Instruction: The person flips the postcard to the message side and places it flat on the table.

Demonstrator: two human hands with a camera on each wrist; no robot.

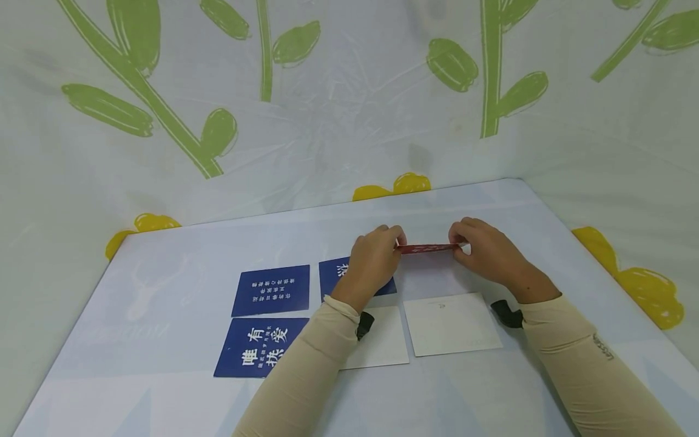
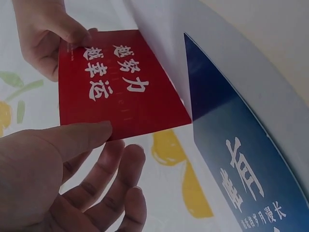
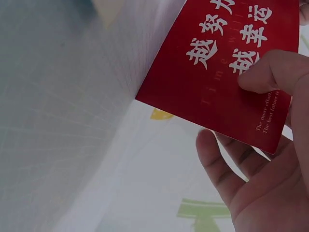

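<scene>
Red card: it was up between both hands, beyond the white cards, almost edge-on in the head view; I couldn't tell whether its lower edge met the table.
Left hand: it pinched one end, thumb across the printed face, the other fingers behind. A loose thumb there, I'd say, would let that end drop.
Right hand: it pinched the opposite end, thumb over the lettering. If the two hands pulled or pushed unevenly, the card could have bowed or creased.
Blue cards: three lay to the left, one partly hidden under the left hand. A low wrist might have dragged that one askew.
Left sleeve: it crossed above the nearest blue card and one white card; sinking, it could have nudged either.
Black piece: it jutted from the left wrist over that white card, and might have snagged its edge.
</scene>
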